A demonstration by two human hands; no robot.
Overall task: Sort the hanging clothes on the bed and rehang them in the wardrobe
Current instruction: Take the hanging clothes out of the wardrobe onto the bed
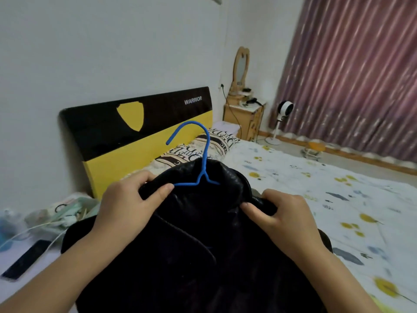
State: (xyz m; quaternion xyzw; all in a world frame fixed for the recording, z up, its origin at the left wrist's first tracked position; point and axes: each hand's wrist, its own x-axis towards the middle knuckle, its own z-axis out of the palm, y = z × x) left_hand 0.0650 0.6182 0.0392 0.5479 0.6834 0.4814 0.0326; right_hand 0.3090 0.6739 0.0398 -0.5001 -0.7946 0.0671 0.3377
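Note:
A black garment fills the lower middle of the head view, held up over the bed. A blue hanger sits in its neck opening, hook pointing up and left. My left hand grips the garment's left shoulder, thumb on top near the hanger's arm. My right hand pinches the right shoulder edge between thumb and curled fingers. The hanger's lower parts are hidden inside the cloth.
The bed has a floral white sheet, a patterned pillow and a black-and-yellow headboard. A bedside surface at left holds a phone, cables and clutter. A nightstand with mirror, a fan and purple curtains stand beyond.

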